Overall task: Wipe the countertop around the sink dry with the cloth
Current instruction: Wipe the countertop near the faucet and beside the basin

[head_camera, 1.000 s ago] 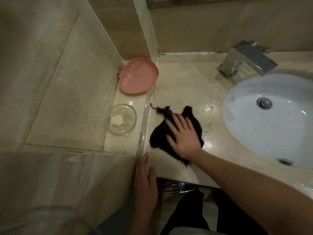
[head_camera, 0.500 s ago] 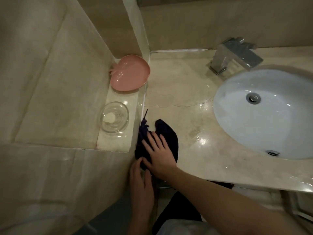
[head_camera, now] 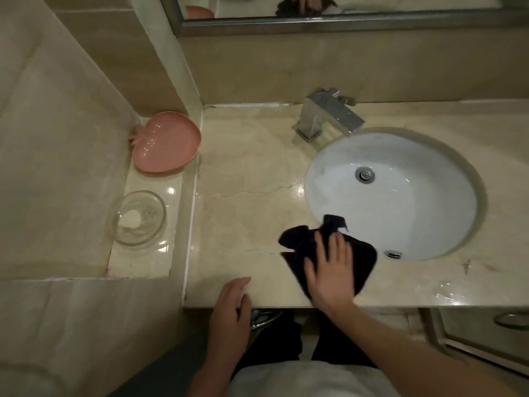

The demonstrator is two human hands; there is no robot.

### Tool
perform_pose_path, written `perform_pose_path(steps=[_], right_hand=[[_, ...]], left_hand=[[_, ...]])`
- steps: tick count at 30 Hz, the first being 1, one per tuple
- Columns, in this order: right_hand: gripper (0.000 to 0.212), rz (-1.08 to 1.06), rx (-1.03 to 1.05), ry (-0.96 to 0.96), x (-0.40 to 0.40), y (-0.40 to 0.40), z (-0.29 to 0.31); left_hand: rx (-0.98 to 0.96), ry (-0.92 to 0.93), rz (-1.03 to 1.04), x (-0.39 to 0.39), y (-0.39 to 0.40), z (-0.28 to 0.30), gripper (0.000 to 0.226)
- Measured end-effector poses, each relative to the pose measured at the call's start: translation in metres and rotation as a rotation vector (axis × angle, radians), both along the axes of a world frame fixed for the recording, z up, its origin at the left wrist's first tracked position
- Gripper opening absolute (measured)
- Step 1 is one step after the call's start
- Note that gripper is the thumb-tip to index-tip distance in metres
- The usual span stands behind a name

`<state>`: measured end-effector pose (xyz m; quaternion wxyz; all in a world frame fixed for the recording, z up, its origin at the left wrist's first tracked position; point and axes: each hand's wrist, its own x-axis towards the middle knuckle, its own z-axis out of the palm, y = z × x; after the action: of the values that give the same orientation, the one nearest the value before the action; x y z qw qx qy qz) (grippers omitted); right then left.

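Observation:
A dark cloth (head_camera: 362,257) lies flat on the beige stone countertop (head_camera: 249,213), right at the front rim of the round white sink (head_camera: 395,193). My right hand (head_camera: 332,270) presses down on the cloth with its fingers straight and spread. My left hand (head_camera: 230,308) rests on the countertop's front edge, left of the cloth, fingers relaxed and holding nothing. Wet shine shows on the stone near the sink's left rim and at the front right.
A chrome faucet (head_camera: 329,117) stands behind the sink. On a lower ledge to the left sit a pink apple-shaped dish (head_camera: 166,141) and a clear glass bowl (head_camera: 140,217). A mirror (head_camera: 343,10) hangs above; a tiled wall closes the left side.
My right hand has slid the cloth rightward from the counter's left front corner to the sink's front rim. My left hand stays at the front edge.

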<state>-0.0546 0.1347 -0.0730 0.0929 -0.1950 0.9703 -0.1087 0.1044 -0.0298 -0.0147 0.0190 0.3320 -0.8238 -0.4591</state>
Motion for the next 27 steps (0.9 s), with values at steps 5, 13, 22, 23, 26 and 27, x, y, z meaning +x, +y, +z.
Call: perform_pose_path(steps=[5,13,22,23,26,27], right_hand=[[0.064,0.543,-0.071,-0.046,0.051,-0.063,0.001],[0.066,0.416,-0.129,-0.004,0.01,0.033,-0.001],[0.061,0.087,0.079,-0.029,-0.072,0.235,0.013],[0.06,0.065,0.084,-0.025,-0.073,0.238,0.013],[0.058,0.0,0.037,-0.021,-0.06,0.207,0.011],[0.058,0.039,0.022,-0.028,-0.051,0.188,0.01]], left_hand=[[-0.071,-0.078,-0.001,-0.012,0.024,-0.006,0.042],[-0.092,-0.109,-0.358,-0.033,0.044,-0.01,0.044],[-0.131,-0.094,-0.549,-0.068,0.123,-0.011,0.044],[-0.145,-0.108,-0.512,-0.069,0.129,-0.01,0.043],[-0.168,-0.156,-0.432,-0.072,0.144,-0.004,0.048],[-0.176,-0.174,-0.413,-0.073,0.147,-0.004,0.051]])
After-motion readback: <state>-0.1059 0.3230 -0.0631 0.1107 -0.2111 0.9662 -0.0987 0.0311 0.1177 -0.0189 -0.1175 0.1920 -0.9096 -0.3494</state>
